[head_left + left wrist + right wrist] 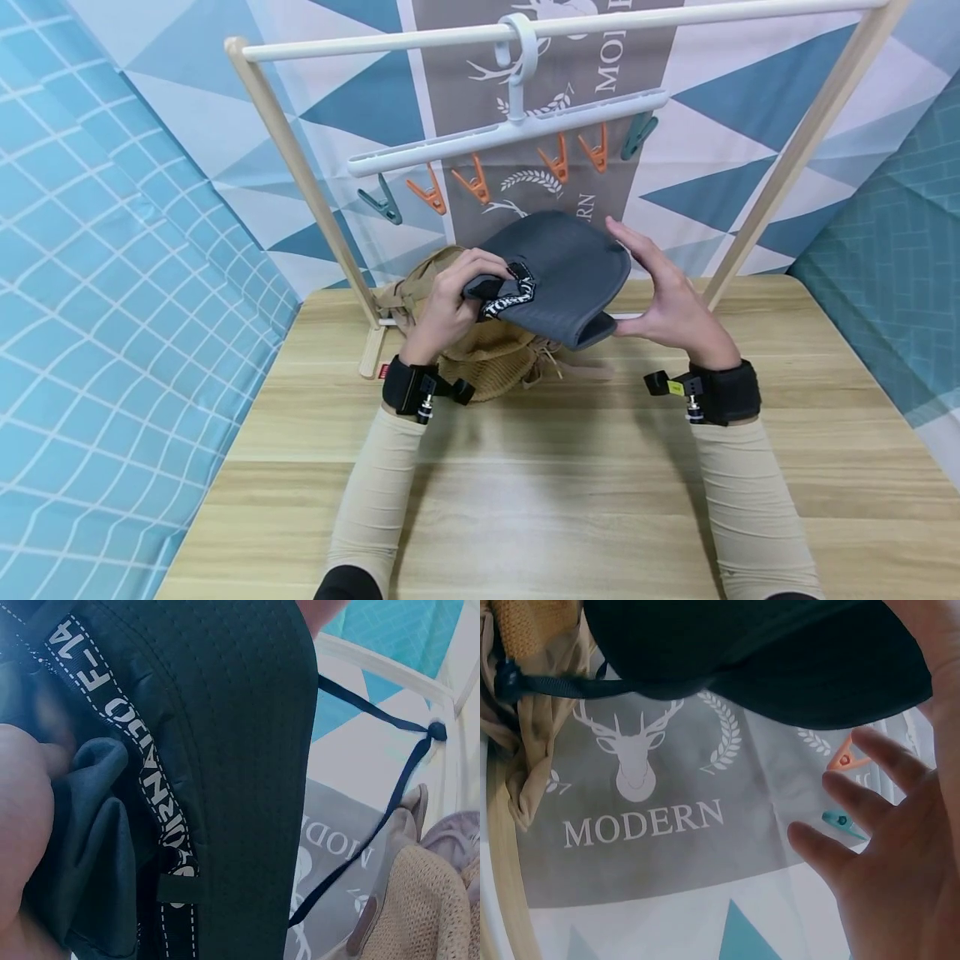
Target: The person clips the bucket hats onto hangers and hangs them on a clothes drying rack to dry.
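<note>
A dark grey brimmed hat (561, 271) with a white-lettered band is held up over the table. My left hand (459, 293) grips its bunched crown, and the curled fingers lie beside the band (142, 742). At the brim's right edge is my right hand (667, 296), fingers spread and thumb close to the lower brim. In the right wrist view its fingers (877, 795) extend apart from the cloth; whether the thumb touches is unclear. A dark chin cord (390, 817) with a toggle hangs from the hat. Behind it lies a tan woven hat (487, 371), partly hidden.
A wooden rack (292, 171) stands at the back of the table (525, 500). From its bar hangs a white hanger (517, 132) with several orange clips (472, 179) and teal clips (381, 202). Patterned cloth (720, 150) covers the wall behind.
</note>
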`<state>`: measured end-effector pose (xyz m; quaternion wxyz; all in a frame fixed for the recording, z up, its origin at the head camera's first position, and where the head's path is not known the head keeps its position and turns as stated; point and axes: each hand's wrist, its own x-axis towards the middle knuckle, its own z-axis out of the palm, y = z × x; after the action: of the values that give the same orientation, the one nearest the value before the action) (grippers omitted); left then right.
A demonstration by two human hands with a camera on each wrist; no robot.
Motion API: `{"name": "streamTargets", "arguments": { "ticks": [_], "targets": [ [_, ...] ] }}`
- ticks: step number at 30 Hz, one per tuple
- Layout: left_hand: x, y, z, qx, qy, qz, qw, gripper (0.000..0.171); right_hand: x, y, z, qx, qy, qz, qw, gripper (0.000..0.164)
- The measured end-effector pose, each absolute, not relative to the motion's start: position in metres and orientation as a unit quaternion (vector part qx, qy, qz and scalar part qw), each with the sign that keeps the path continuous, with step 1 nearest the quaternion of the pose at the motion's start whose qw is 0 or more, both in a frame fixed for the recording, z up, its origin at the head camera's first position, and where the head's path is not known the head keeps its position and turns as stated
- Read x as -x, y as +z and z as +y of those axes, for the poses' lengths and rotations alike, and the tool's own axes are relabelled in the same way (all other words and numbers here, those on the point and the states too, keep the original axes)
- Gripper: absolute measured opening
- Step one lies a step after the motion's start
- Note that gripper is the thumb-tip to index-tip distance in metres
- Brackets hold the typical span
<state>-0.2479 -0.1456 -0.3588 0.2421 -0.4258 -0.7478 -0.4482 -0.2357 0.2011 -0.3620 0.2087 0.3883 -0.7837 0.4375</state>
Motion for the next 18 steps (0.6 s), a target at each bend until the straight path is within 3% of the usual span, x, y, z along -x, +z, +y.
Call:
{"name": "streamTargets", "arguments": {
  "ticks": [7, 18],
  "targets": [
    [0.245, -0.36, -0.145, 0.434, -0.45, -0.748, 0.222, 0.058, 0.238, -0.362, 0.194, -0.418, 0.471, -0.752, 0.195, 0.105],
    [0.244, -0.361, -0.137, 0.45, -0.484, -0.735, 0.15, 0.05, 0.236, -0.364, 0.187, -0.435, 0.509, -0.718, 0.188, 0.036]
  ]
}}
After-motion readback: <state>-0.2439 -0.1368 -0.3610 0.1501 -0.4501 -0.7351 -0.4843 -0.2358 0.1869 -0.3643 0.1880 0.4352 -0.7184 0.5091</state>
